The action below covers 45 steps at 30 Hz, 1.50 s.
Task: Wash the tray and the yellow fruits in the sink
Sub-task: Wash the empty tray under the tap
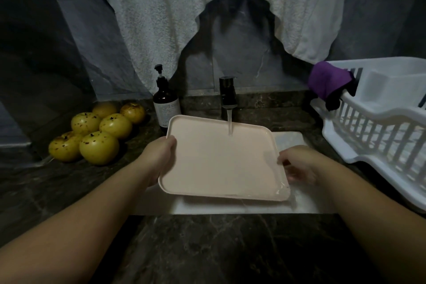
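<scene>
A pale pink tray (221, 159) is held over the white sink (306, 205), tilted down toward the right. Water from the black tap (228, 95) falls onto its far side and runs off the near right corner. My left hand (160, 157) grips the tray's left rim, thumb on top. My right hand (299, 165) is at the right edge, fingers blurred and partly under the tray. Several yellow fruits (99, 147) with dark specks lie in a heap on the dark counter to the left.
A brown pump bottle (166, 104) stands behind the tray's left corner. A white dish rack (380, 127) sits at the right with a purple cloth (328, 82) over its rim. A white towel (161, 18) hangs on the wall. Dark marble counter (207, 249) runs in front.
</scene>
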{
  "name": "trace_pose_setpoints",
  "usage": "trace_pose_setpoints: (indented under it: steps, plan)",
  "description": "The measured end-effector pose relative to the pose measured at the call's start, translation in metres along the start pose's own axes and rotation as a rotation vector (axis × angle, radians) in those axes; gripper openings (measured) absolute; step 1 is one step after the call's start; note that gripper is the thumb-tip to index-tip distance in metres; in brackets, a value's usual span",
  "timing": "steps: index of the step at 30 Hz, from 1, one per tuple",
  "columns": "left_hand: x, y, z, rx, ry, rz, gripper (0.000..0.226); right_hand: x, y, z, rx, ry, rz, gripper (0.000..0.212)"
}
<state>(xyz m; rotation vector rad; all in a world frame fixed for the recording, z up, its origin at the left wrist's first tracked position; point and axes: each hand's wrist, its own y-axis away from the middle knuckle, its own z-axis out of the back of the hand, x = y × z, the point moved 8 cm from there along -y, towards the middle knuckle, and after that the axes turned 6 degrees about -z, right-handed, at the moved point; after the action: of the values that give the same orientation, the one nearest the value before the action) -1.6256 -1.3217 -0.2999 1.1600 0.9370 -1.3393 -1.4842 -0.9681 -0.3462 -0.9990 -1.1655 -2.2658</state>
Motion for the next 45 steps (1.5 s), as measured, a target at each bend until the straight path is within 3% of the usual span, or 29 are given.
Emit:
trace_pose_setpoints:
  steps: [5,8,15,19,32,36,39,41,45]
  plan:
    - [0.009,0.004,0.010,-0.038,-0.020,0.075,0.023,0.026,0.008,0.010,-0.080,0.078,0.126,0.029]
    - [0.012,0.004,0.009,-0.028,-0.061,0.110,0.026,0.063,0.021,0.013,-0.188,0.277,0.336,0.039]
    - [0.016,0.002,0.005,0.001,-0.062,0.146,0.038,0.168,0.069,-0.028,-0.248,0.605,0.875,0.053]
    - [0.017,-0.001,0.004,-0.002,-0.037,0.150,0.039,0.202,0.079,-0.058,-0.222,0.735,0.972,0.059]
    - [0.026,-0.010,-0.010,0.045,0.035,0.126,0.035,0.215,0.074,-0.078,-0.245,0.851,0.935,0.057]
    - [0.026,-0.006,-0.008,0.043,0.034,0.115,0.035,0.189,0.069,-0.055,-0.279,0.655,0.875,0.056]
    - [0.026,0.000,-0.003,0.042,0.031,0.122,0.039,0.140,0.054,-0.012,-0.414,0.593,0.635,0.057]
    - [0.026,0.004,0.001,0.047,0.033,0.151,0.041,0.101,0.039,0.014,-0.394,0.597,0.419,0.056]
    - [0.023,0.012,0.007,0.043,0.001,0.197,0.039,0.043,0.026,0.027,-0.027,0.255,0.101,0.034]
